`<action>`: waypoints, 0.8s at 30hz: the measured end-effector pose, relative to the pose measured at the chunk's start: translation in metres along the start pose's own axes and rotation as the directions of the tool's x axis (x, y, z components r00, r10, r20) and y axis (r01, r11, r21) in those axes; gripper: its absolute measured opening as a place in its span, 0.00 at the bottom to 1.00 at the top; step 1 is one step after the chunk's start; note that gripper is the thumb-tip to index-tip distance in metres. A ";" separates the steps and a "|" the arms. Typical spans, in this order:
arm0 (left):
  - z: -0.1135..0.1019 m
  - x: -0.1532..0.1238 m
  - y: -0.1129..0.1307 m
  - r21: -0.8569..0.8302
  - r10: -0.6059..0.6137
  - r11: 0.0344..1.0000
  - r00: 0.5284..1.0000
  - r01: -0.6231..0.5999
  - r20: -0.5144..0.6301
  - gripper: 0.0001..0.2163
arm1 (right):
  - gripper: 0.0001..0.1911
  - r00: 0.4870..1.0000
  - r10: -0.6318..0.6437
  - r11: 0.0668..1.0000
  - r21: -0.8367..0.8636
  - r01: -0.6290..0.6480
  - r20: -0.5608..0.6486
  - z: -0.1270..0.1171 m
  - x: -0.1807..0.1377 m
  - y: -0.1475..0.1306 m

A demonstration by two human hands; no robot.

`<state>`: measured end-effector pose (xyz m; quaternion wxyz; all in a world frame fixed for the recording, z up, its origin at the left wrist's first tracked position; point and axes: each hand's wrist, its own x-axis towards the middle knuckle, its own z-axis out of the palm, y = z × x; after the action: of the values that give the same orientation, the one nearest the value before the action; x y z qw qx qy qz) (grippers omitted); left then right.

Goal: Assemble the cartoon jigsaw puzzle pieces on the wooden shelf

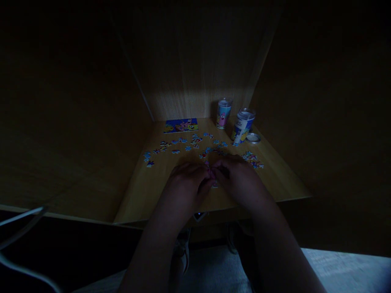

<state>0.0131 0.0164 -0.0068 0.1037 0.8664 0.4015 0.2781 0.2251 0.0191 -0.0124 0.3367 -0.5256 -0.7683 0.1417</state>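
Observation:
My left hand (187, 179) and my right hand (238, 175) meet over the middle of a small wooden desk (143, 195), fingers pinched together around small pinkish puzzle pieces (211, 173). What exactly each hand grips is dim and partly hidden. Loose puzzle pieces (183, 146) lie scattered across the desk beyond my hands, with a small cluster (253, 159) to the right.
A blue picture card (181, 125) lies flat at the back. Two cartoon-printed cans (224, 113) (242, 125) stand at the back right, a round lid (253, 138) beside them. Wooden partition walls close in the desk on three sides. A cable (21, 219) hangs at left.

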 end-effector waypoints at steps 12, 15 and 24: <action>-0.002 0.002 0.003 0.000 -0.008 1.000 1.000 0.008 0.000 0.06 | 0.06 1.000 -0.004 0.999 -0.049 0.003 -0.013 0.000 0.000 -0.004; -0.002 0.001 0.002 -0.017 0.009 1.000 1.000 -0.009 0.004 0.06 | 0.06 1.000 -0.004 0.999 -0.049 0.004 -0.006 0.000 -0.001 -0.004; -0.002 0.001 0.002 -0.003 0.022 1.000 1.000 -0.022 0.002 0.06 | 0.08 0.999 0.000 1.000 -0.002 0.000 -0.037 -0.002 -0.001 -0.002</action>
<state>0.0139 0.0154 -0.0041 0.1023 0.8709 0.3915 0.2789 0.2247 0.0175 -0.0103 0.3503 -0.5285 -0.7621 0.1312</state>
